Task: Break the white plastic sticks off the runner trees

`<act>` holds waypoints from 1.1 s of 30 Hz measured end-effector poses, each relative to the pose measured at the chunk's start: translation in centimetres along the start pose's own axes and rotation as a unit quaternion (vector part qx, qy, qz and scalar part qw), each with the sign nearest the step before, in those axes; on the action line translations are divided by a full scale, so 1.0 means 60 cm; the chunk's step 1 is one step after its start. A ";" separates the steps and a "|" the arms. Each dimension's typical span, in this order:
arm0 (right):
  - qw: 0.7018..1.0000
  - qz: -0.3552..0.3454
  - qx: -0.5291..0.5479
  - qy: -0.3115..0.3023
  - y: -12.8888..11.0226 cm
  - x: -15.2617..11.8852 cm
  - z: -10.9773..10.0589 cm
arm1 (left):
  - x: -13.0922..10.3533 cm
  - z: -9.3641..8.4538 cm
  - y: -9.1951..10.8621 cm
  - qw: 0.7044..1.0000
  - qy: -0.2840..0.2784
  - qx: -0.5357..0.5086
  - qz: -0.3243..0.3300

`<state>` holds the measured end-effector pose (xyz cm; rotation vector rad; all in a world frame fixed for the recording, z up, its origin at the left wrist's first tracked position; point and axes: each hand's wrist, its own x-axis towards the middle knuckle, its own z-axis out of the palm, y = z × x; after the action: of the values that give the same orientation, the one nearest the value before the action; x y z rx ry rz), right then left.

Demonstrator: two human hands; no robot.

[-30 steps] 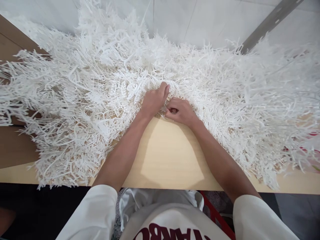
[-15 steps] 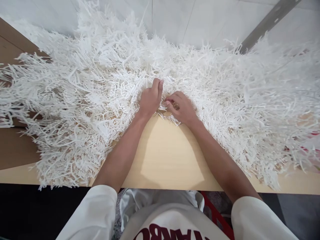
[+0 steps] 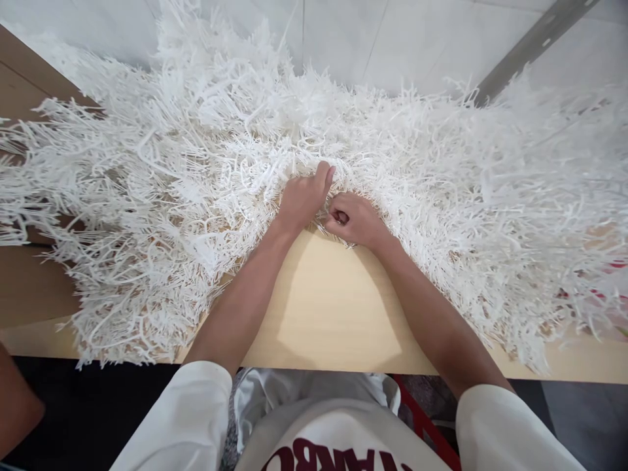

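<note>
Currently, white sleeves sit nearest, then the pale table. Farther on, both hands lie close together, left hand slightly beyond right hand, fingers curled at the near edge of the white bristly strands; whether either grips a strand, I cannot tell. Strands spread left and right across the table, against brown cardboard at left. Far right: slotted metal bar.

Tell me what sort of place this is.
Probably a workshop or packing area: white bristly strands are heaped across a wood-toned tabletop, with what looks like a cardboard box at the left edge.
</note>
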<state>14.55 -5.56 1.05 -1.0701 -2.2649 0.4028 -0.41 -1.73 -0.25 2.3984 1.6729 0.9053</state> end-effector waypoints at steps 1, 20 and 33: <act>1.000 -0.008 0.022 0.008 0.001 -0.002 -0.002 | 0.000 0.002 -0.001 1.000 -0.002 0.004 0.005; 0.995 -0.034 -0.047 0.075 0.003 -0.008 0.002 | 0.006 -0.029 0.000 0.995 0.028 -0.021 -0.097; 0.979 -0.108 -0.160 0.062 0.005 -0.007 0.012 | 0.009 -0.013 0.001 0.992 -0.006 -0.041 -0.117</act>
<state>14.46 -5.73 0.18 -0.9544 -2.3502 -0.1198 -0.66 -1.47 0.65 2.0953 1.8256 0.9002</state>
